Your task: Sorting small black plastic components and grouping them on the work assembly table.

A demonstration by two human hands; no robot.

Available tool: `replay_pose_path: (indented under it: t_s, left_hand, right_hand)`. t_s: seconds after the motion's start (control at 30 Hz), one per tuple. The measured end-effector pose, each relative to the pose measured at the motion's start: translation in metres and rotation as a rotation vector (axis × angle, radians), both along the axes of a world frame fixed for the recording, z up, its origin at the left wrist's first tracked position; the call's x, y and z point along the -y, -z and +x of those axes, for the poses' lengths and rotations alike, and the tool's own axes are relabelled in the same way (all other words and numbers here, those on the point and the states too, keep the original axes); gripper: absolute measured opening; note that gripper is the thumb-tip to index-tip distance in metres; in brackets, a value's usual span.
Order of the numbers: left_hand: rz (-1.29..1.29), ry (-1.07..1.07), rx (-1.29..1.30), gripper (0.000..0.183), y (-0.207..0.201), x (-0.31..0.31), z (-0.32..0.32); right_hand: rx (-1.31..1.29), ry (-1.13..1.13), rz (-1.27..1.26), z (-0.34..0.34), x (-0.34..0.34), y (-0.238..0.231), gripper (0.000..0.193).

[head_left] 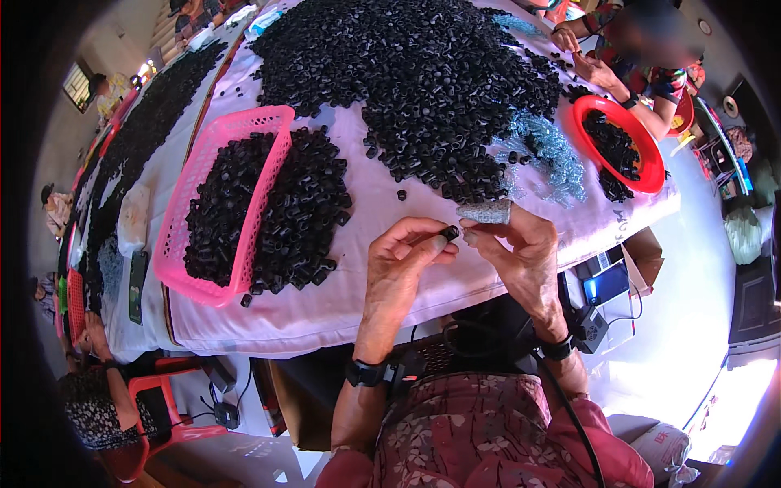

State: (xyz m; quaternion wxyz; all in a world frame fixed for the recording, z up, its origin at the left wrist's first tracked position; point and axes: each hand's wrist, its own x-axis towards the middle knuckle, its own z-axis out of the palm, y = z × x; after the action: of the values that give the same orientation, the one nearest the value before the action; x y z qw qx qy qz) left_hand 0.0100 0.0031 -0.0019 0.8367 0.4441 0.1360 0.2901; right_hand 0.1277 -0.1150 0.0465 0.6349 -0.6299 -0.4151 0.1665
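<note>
Over the near side of the table, my left hand (400,248) pinches a small black plastic cap (450,233) between thumb and fingertips. Close beside it, almost touching the cap, is my right hand (521,248), thumb and fingers pressed together. A grey wrap (486,213) covers one of its fingers. Whatever lies between those right fingertips is too small to make out. Beyond both hands spreads a large heap of black plastic pieces (439,122). A pile of clear bluish small pieces (557,163) lies beyond my right hand.
On the left, a pink basket (281,134) holds black pieces, and more are heaped against its right side. A red basin (655,167) with black pieces stands at the right, near a co-worker's hands (590,65). A phone (139,286) lies on the neighbouring table.
</note>
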Motion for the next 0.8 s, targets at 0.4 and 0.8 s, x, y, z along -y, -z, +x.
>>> replay_pose_path:
  t_s: [0.4,0.8]
  left_hand:
    - [-0.002,0.018,0.036,0.015,0.002,0.001,-0.002]
    - [-0.144,-0.038,0.153,0.015,-0.001,-0.002,-0.009]
  right_hand:
    - [0.462,0.029,-0.104,-0.004,-0.006,-0.01,0.023]
    - [0.314,0.119,-0.058,-0.004,-0.012,-0.016,0.016]
